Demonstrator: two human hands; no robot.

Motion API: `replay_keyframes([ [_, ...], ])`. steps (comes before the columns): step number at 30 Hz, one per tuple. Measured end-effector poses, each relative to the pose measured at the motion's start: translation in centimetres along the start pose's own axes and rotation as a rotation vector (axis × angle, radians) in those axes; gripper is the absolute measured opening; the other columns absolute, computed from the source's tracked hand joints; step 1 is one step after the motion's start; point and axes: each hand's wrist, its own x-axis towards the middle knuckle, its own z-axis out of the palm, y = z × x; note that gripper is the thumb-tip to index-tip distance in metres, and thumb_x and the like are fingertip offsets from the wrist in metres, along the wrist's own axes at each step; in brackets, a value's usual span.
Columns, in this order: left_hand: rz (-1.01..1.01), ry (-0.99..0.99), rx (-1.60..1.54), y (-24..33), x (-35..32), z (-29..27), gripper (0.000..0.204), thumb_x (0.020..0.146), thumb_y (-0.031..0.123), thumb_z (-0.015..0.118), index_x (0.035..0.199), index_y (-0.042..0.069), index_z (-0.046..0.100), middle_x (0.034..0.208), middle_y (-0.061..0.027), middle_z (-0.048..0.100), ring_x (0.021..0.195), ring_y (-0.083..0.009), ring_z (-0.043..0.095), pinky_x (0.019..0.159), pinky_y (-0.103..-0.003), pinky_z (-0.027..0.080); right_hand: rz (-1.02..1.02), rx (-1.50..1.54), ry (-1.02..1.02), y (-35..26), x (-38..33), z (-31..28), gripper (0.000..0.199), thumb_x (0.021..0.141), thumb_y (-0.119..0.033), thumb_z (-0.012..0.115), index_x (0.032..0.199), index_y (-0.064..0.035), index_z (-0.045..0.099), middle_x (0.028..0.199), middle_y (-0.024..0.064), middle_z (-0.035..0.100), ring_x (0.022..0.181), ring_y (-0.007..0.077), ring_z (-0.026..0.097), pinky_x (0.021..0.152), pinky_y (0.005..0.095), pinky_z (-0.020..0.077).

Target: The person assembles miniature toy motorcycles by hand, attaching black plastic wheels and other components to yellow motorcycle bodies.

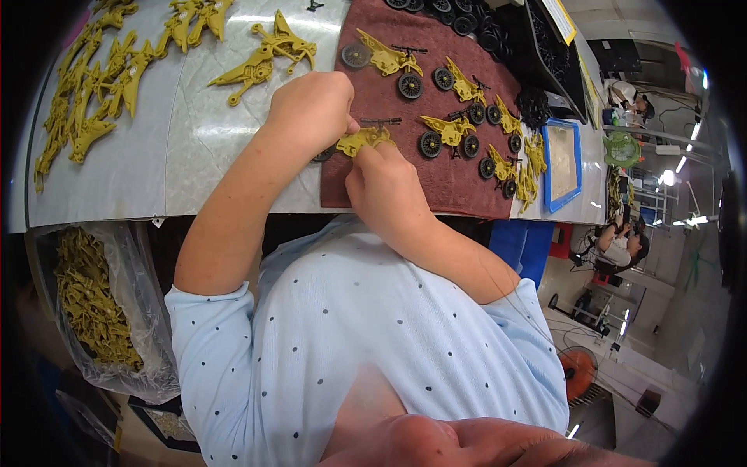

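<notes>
Both hands are together over the near left part of a brown-red towel (467, 191). My left hand (315, 107) is closed, its thumb and fingertips pinching the far left side of a mustard-yellow toy motorcycle body (362, 142). From the near side, my right hand (389, 185) grips the same body, hiding part of it. A black handlebar (381, 121) sticks out beyond the body, and a dark spoked wheel (323, 154) shows at its left end. Whether anything small is between the fingers is hidden.
Several yellow toy motorcycles with black wheels (410, 86) lie on the towel. Loose black wheels (464, 25) and a black bin (548, 54) are at the far right. Yellow bodies (97, 97) cover the left. A blue-rimmed tray (562, 165) lies right; a plastic-lined box (128, 311) stands below.
</notes>
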Motion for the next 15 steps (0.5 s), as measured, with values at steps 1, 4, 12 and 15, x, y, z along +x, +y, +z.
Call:
replay_keyframes([
  [1, 0.000, -0.015, 0.033, 0.1, -0.1, -0.1, 0.025, 0.068, 0.020, 0.079, 0.065, 0.003, 0.062, 0.068, -0.0130, 0.065, 0.071, -0.0293, 0.064, 0.061, -0.040, 0.047, 0.003, 0.001, -0.004, -0.1, -0.1, 0.1, 0.009, 0.078, -0.003, 0.060, 0.080, 0.0041, 0.054, 0.080, 0.0248, 0.055, 0.067, 0.0410, 0.061, 0.062, 0.0450, 0.0528],
  [4, -0.001, 0.001, -0.017, -0.2, -0.1, 0.0, 0.025, 0.068, 0.021, 0.079, 0.066, 0.004, 0.062, 0.069, -0.0131, 0.065, 0.070, -0.0296, 0.064, 0.061, -0.041, 0.047, -0.002, -0.003, 0.041, 0.1, -0.1, 0.5, 0.009, 0.078, -0.003, 0.060, 0.080, 0.0038, 0.054, 0.079, 0.0245, 0.056, 0.067, 0.0408, 0.061, 0.061, 0.0452, 0.0524],
  [12, 0.042, 0.039, -0.004, -0.7, -0.2, 0.4, 0.024, 0.069, 0.022, 0.078, 0.066, 0.004, 0.062, 0.070, -0.0126, 0.066, 0.072, -0.0300, 0.065, 0.061, -0.041, 0.048, 0.029, 0.027, -0.007, 0.1, -0.2, -0.7, 0.013, 0.084, -0.007, 0.058, 0.082, 0.0041, 0.052, 0.075, 0.0266, 0.059, 0.067, 0.0440, 0.060, 0.060, 0.0484, 0.0504],
  [15, 0.075, 0.049, 0.006, -0.9, -0.2, 0.7, 0.023, 0.069, 0.021, 0.077, 0.066, 0.003, 0.062, 0.071, -0.0129, 0.066, 0.073, -0.0305, 0.065, 0.061, -0.041, 0.048, 0.065, -0.049, -0.049, 0.0, -0.2, -0.8, 0.014, 0.084, -0.007, 0.057, 0.080, 0.0045, 0.051, 0.073, 0.0269, 0.059, 0.066, 0.0441, 0.060, 0.060, 0.0487, 0.0502],
])
